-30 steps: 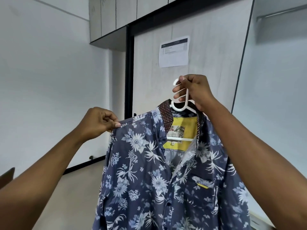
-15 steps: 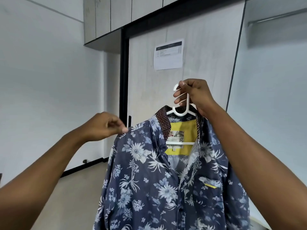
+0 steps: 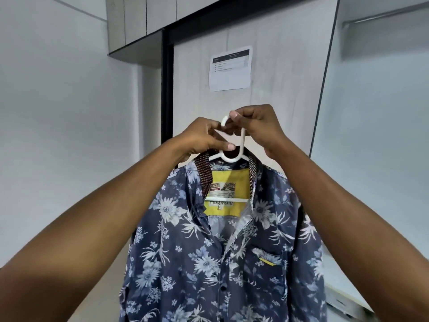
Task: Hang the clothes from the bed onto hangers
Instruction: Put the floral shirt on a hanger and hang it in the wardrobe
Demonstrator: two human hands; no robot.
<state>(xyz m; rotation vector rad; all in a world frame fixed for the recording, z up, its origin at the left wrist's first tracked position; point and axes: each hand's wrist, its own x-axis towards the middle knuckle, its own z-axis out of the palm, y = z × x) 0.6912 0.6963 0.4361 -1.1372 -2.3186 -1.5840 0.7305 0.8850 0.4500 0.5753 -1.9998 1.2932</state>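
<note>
Currently: I log right hand (image 3: pixel 257 127) pinching hanger (image 3: pixel 242 141) hook, left hand (image 3: pixel 203 139) gripping neck; risk: shirt (image 3: pixel 220 252) slides off if hanger tilts.

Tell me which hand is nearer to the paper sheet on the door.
The right hand. It grips the hanger hook below the paper sheet; the left hand holds the same hook lower and further to the left.
</note>
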